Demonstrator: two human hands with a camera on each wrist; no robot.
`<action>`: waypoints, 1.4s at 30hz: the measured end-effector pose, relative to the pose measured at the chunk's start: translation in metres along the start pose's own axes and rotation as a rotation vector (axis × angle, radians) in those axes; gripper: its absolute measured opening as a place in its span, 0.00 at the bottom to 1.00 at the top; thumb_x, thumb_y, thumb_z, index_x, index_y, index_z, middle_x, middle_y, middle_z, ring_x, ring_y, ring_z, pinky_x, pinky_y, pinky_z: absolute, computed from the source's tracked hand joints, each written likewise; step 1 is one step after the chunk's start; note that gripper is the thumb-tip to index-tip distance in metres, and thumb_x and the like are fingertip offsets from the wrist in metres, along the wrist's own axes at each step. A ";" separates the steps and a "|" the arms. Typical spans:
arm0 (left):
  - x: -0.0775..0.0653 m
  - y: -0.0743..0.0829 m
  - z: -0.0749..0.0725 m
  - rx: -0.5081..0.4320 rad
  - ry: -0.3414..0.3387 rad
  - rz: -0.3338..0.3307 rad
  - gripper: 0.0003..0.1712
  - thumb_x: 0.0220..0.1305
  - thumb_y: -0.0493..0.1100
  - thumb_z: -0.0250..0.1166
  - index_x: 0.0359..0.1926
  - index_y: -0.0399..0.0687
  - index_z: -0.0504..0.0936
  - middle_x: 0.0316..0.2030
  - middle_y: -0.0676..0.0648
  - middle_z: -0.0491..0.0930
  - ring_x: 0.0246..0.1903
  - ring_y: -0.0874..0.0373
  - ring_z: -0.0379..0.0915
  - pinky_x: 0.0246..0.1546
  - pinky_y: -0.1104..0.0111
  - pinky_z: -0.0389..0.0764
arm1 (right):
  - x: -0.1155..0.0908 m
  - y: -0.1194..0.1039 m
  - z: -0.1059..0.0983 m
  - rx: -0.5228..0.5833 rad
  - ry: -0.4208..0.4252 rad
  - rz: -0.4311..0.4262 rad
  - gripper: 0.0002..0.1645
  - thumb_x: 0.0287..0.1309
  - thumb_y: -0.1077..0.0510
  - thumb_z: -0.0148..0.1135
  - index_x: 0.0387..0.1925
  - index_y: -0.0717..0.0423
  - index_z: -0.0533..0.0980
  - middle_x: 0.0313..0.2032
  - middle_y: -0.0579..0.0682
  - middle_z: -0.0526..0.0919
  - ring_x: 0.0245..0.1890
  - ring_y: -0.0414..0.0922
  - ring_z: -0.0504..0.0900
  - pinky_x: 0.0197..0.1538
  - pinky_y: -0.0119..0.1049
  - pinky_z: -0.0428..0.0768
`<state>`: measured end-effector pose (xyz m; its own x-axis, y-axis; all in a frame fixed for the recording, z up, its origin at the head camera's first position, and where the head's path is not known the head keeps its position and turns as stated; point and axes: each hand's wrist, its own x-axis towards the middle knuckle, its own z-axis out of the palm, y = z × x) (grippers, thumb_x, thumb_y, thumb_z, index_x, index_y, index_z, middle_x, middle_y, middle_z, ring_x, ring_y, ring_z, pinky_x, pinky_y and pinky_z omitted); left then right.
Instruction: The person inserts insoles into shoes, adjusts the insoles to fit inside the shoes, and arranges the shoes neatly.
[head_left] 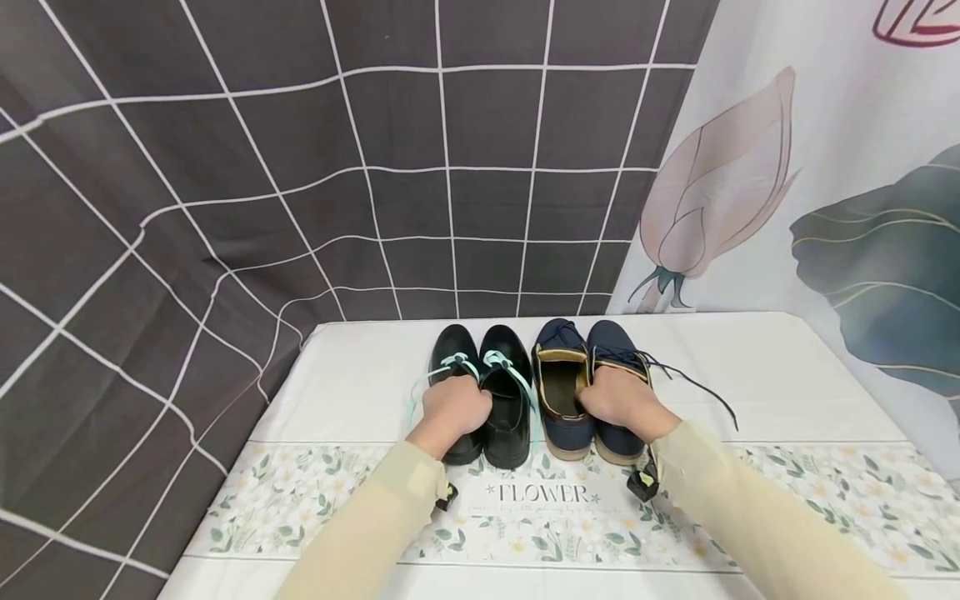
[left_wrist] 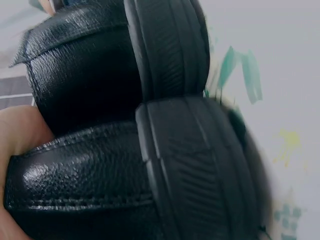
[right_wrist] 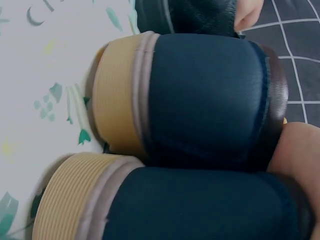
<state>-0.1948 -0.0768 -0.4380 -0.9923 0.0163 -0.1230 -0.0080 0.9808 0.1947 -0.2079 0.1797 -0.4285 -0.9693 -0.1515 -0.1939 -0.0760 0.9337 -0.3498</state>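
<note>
Two black leather lace-up shoes with mint laces stand side by side, toes away from me. My left hand [head_left: 459, 406] grips the left black shoe [head_left: 453, 343] by its collar; in the left wrist view a thumb and fingers pinch the heel rim [left_wrist: 85, 175]. The right black shoe [head_left: 507, 440] stands close beside it. To their right is a pair of navy boat shoes with tan soles. My right hand [head_left: 624, 398] holds the right navy boat shoe [head_left: 617, 442] at its opening, fingers partly hidden inside. The left navy boat shoe [head_left: 567, 435] sits against it.
A white tablecloth [head_left: 360, 367] with a floral band and the word FLOWER covers the table. Behind hangs a dark grid curtain [head_left: 405, 200], with a white flower-printed curtain [head_left: 750, 250] at right. A loose dark lace [head_left: 705, 386] trails rightward.
</note>
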 end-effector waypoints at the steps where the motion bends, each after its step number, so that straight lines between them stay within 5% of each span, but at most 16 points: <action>1: 0.000 0.001 0.001 0.002 0.007 0.000 0.24 0.69 0.54 0.48 0.32 0.47 0.86 0.41 0.40 0.90 0.35 0.46 0.82 0.28 0.52 0.82 | 0.000 0.000 0.000 -0.001 0.006 -0.001 0.20 0.58 0.50 0.52 0.36 0.63 0.81 0.46 0.68 0.87 0.39 0.60 0.83 0.46 0.59 0.83; 12: -0.006 0.004 0.004 -0.022 0.041 -0.022 0.26 0.70 0.56 0.48 0.31 0.47 0.87 0.38 0.40 0.90 0.33 0.46 0.83 0.28 0.53 0.82 | 0.004 0.005 0.007 -0.021 0.019 0.003 0.26 0.66 0.45 0.46 0.36 0.61 0.82 0.47 0.69 0.87 0.42 0.63 0.84 0.47 0.62 0.83; 18: -0.011 -0.006 0.007 -0.153 0.107 0.015 0.30 0.72 0.58 0.48 0.16 0.52 0.77 0.20 0.46 0.82 0.19 0.52 0.75 0.18 0.60 0.73 | -0.002 0.003 0.007 -0.032 0.036 -0.008 0.30 0.70 0.41 0.45 0.23 0.55 0.79 0.31 0.60 0.86 0.29 0.56 0.82 0.35 0.54 0.82; 22: -0.019 -0.017 0.010 -0.282 0.162 0.100 0.32 0.75 0.57 0.50 0.11 0.57 0.68 0.10 0.52 0.68 0.13 0.56 0.67 0.17 0.64 0.66 | -0.014 0.004 0.008 -0.034 0.077 -0.048 0.34 0.73 0.36 0.44 0.16 0.51 0.73 0.18 0.52 0.78 0.19 0.50 0.77 0.25 0.45 0.75; 26: -0.026 -0.027 0.011 -0.335 0.225 0.228 0.27 0.75 0.51 0.52 0.14 0.57 0.67 0.11 0.55 0.64 0.16 0.58 0.65 0.24 0.64 0.72 | -0.026 0.009 0.008 -0.011 0.158 -0.112 0.31 0.73 0.36 0.46 0.20 0.50 0.71 0.15 0.48 0.73 0.16 0.46 0.73 0.23 0.40 0.70; 30: -0.031 -0.036 0.008 -0.251 0.340 0.367 0.26 0.72 0.48 0.55 0.13 0.57 0.65 0.10 0.56 0.64 0.16 0.61 0.64 0.33 0.61 0.72 | -0.032 0.012 0.005 0.008 0.267 -0.200 0.26 0.73 0.41 0.51 0.21 0.49 0.72 0.14 0.46 0.71 0.14 0.43 0.69 0.22 0.38 0.67; 34: -0.038 -0.046 0.006 -0.131 0.440 0.505 0.27 0.70 0.49 0.58 0.12 0.59 0.63 0.10 0.59 0.63 0.16 0.64 0.59 0.31 0.64 0.64 | -0.035 0.018 0.000 -0.003 0.338 -0.273 0.23 0.72 0.45 0.54 0.19 0.46 0.73 0.13 0.44 0.69 0.13 0.41 0.66 0.20 0.36 0.65; 38: -0.044 -0.059 0.003 -0.124 0.500 0.581 0.21 0.68 0.48 0.59 0.15 0.61 0.71 0.16 0.61 0.73 0.23 0.64 0.66 0.33 0.65 0.69 | -0.036 0.029 -0.007 -0.022 0.420 -0.330 0.19 0.71 0.48 0.56 0.22 0.45 0.75 0.16 0.43 0.72 0.17 0.40 0.67 0.23 0.37 0.67; 42: -0.042 -0.077 -0.004 -0.238 0.489 0.531 0.11 0.69 0.46 0.59 0.35 0.53 0.87 0.38 0.51 0.89 0.42 0.54 0.80 0.48 0.52 0.80 | -0.036 0.044 -0.015 -0.008 0.551 -0.393 0.11 0.68 0.52 0.59 0.32 0.51 0.81 0.26 0.49 0.81 0.27 0.45 0.76 0.30 0.45 0.77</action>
<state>-0.1530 -0.1542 -0.4439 -0.8119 0.3322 0.4800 0.5144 0.7960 0.3191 -0.1798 0.2309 -0.4231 -0.8468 -0.2950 0.4426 -0.4472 0.8455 -0.2919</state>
